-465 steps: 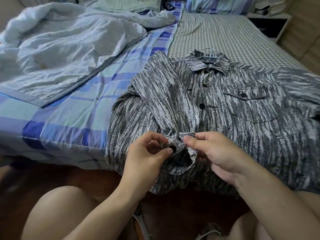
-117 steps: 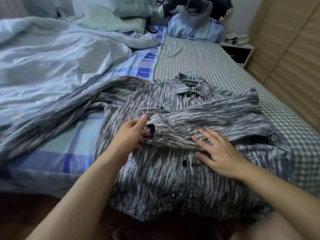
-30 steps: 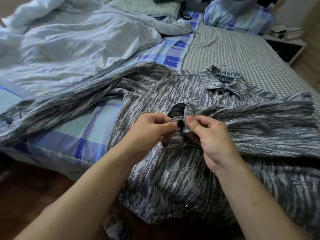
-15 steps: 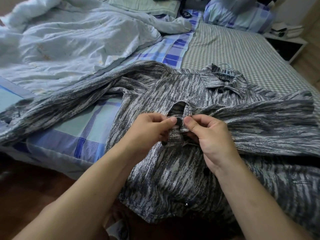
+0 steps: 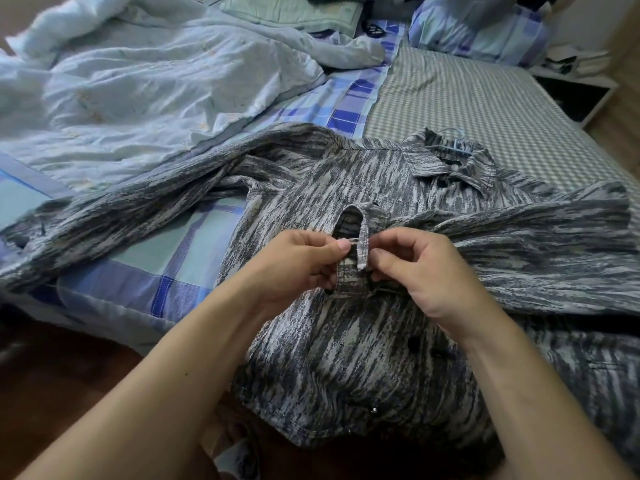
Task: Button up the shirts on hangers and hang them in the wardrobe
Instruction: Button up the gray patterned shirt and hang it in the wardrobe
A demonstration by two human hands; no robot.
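Observation:
A grey and white streaked shirt lies front up on the bed, its front buttoned with dark buttons. A pale blue hanger hook shows at the collar. One sleeve stretches left across the bed; the other sleeve is folded across the chest. Its cuff stands up as a loop between my hands. My left hand pinches the cuff's left edge with thumb and fingers. My right hand pinches the right edge. The cuff button is hidden by my fingers.
A rumpled pale blue duvet covers the bed's left half over a blue plaid sheet. A grey checked sheet lies at right. Pillows sit at the head. A white bedside table stands at far right. Dark wooden floor lies below.
Both hands have kept pinching the cuff of the folded sleeve. The cuff's two ends now overlap more closely and the dark button seen a second ago is covered.

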